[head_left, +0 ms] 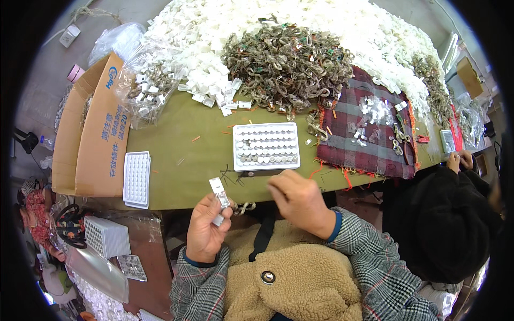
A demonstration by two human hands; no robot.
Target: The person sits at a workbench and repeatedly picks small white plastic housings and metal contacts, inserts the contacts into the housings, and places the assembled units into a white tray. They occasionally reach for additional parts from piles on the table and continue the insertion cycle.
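Between the thumb and fingers of my left hand [205,227] is a small white plastic housing [218,188], tilted upward in front of the table edge. A short coiled cable [246,207] hangs just right of it; whether the two are joined I cannot tell. My right hand [301,202] is closed in a pinch at the table's near edge, a little apart from the left. Whatever its fingertips hold, if anything, is hidden. Beyond both hands lies a white tray [266,168] with rows of small round button-like pieces, some silvery, most white.
A heap of coiled cables [289,64] sits before a big mound of white plastic pieces [198,32]. On the right lies a plaid cloth [342,139] with small clear parts; a person in black [439,224] works beyond. At left are a cardboard box [101,150] and another white tray [136,205].
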